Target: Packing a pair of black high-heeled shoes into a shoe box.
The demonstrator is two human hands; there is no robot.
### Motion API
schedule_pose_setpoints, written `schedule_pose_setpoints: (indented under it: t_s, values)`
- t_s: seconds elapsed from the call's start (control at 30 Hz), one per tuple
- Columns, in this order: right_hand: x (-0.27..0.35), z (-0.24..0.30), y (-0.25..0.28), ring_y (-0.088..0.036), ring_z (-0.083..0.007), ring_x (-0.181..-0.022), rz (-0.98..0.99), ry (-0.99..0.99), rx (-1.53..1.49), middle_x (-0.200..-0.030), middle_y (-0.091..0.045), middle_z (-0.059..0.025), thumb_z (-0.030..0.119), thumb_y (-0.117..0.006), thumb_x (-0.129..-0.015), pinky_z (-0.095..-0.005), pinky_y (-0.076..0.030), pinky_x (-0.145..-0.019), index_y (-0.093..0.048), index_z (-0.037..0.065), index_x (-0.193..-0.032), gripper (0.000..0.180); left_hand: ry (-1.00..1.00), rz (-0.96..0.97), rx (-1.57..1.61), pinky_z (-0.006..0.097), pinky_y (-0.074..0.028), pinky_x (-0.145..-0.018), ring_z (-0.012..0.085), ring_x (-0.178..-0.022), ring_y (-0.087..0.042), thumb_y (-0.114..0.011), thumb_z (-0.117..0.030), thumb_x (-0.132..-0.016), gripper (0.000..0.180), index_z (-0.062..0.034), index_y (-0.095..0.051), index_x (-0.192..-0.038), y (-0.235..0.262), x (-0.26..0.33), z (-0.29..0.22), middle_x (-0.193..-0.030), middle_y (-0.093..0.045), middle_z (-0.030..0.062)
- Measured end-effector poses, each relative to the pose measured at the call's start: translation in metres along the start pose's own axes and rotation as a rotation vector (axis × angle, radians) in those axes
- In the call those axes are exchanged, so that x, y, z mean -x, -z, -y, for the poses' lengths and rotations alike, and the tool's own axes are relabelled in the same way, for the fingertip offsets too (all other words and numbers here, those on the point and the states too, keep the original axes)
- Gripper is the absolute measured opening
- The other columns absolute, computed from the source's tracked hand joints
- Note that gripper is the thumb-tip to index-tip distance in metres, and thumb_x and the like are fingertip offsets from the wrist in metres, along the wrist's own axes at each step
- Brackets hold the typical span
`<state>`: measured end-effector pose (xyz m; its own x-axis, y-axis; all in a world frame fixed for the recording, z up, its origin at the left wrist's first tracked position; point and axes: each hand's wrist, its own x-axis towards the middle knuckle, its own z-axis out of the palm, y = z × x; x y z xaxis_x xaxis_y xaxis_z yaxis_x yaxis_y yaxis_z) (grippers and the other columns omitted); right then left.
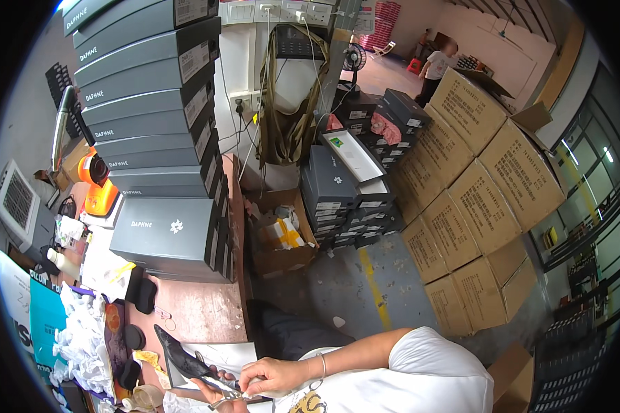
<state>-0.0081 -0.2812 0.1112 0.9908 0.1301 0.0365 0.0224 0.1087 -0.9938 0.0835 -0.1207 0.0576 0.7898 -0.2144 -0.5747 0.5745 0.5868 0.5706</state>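
1. The left hand point(210, 394) is partly covered by the right and lies near the lower edge; its visible fingers curl around the rear part of a black pointed shoe point(176, 347).
2. The right hand point(272, 376) is half closed, fingertips drawn together beside the shoe's rear; whatever is pinched there is too small and cluttered to make out.
3. The shoe slants over an open white box point(238, 352) at the near end of the desk point(207, 320), toe pointing up and left; its heel end is hidden by the hands.
4. A cloudy container point(145, 397) sits close to the dark lower rim.
5. Crumpled white paper point(83, 337) crowds the desk's left side.
6. Tall stacked dark shoeboxes point(162, 230) fill the far end, blocking what stands behind; the top one is cut off.
7. Beside them stands an orange device point(100, 193).
8. Across the floor, brown cartons point(461, 227) partly cover a distant person point(436, 69).
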Motion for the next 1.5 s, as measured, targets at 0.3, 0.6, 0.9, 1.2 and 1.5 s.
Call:
schedule_pose_setpoints:
  t_s: [0.3, 0.6, 0.9, 1.2, 1.5]
  values:
    - [0.007, -0.002, 0.001, -0.059, -0.012, -0.08, -0.108, -0.121, 0.171, -0.091, -0.062, -0.0055, 0.007, -0.068, -0.083, -0.0239, -0.046, -0.067, -0.065, 0.004, -0.094, 0.011, 0.249, 0.051, 0.211, 0.03, -0.048, -0.055, 0.0201, -0.063, -0.057, -0.05, -0.057, -0.089, 0.056, -0.0032, -0.059, -0.102, -0.004, -0.002, -0.01, -0.076, -0.06, 0.0087]
    - [-0.015, 0.017, -0.007, -0.054, -0.0111, -0.07, -0.038, -0.052, 0.262, -0.088, -0.059, -0.0061, 0.004, -0.068, -0.083, -0.0226, -0.043, -0.061, -0.065, 0.003, -0.095, 0.013, 0.219, 0.253, 0.434, 0.029, -0.048, -0.059, 0.0186, -0.073, -0.052, -0.053, -0.052, -0.09, 0.054, -0.0003, -0.056, -0.107, 0.016, 0.007, 0.004, -0.092, -0.059, 0.01]
    - [-0.041, -0.001, -0.019, -0.061, -0.0226, -0.07, 0.052, 0.244, 0.462, -0.082, -0.061, -0.0099, -0.001, -0.068, -0.077, -0.0306, -0.049, -0.06, -0.065, 0.002, -0.089, 0.012, 0.074, 0.224, 0.34, 0.032, -0.053, -0.071, 0.019, -0.079, -0.061, -0.046, -0.048, -0.095, 0.05, -0.0016, -0.056, -0.113, 0.015, 0.022, 0.014, -0.098, -0.064, 0.0107]
    - [-0.036, 0.006, -0.026, -0.062, -0.0266, -0.068, 0.165, 0.218, 0.55, -0.081, -0.059, -0.0104, 0.002, -0.068, -0.078, -0.033, -0.05, -0.059, -0.064, 0.002, -0.088, 0.011, 0.061, 0.378, 0.397, 0.034, -0.055, -0.074, 0.0204, -0.088, -0.064, -0.051, -0.041, -0.094, 0.039, -0.0097, -0.053, -0.117, 0.039, 0.022, 0.009, -0.097, -0.064, 0.01]
    - [-0.037, -0.003, -0.046, -0.061, -0.0266, -0.066, 0.345, 0.247, 0.599, -0.081, -0.058, -0.0092, 0.003, -0.069, -0.076, -0.034, -0.049, -0.057, -0.061, 0.004, -0.084, 0.011, -0.074, 0.153, 0.308, 0.031, -0.052, -0.062, 0.016, -0.076, -0.059, -0.052, -0.041, -0.094, 0.041, -0.0093, -0.05, -0.12, 0.05, 0.039, -0.005, -0.096, -0.061, 0.005]
